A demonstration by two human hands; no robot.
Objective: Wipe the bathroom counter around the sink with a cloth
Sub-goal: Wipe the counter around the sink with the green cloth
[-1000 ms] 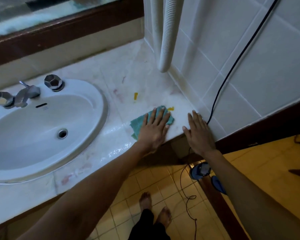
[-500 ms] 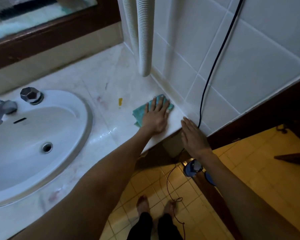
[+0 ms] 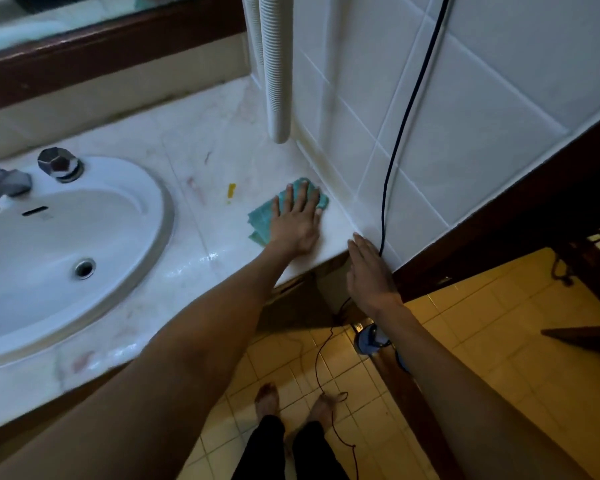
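My left hand lies flat, fingers spread, pressing a teal cloth onto the pale marble counter near its right end, close to the tiled wall. My right hand rests open with fingers together against the counter's front right corner, next to a hanging black cable; it holds nothing. The white oval sink sits to the left of the cloth. A small yellow mark lies on the counter between sink and cloth.
A white ribbed hose hangs down to just above the counter beyond the cloth. A metal tap and faceted knob stand behind the sink. Below are yellow floor tiles, my bare feet, a thin cord and a blue object.
My left hand has slid the cloth away from the front edge, deeper towards the wall corner. The right hand has stayed at the counter's corner. The camera view shifted.
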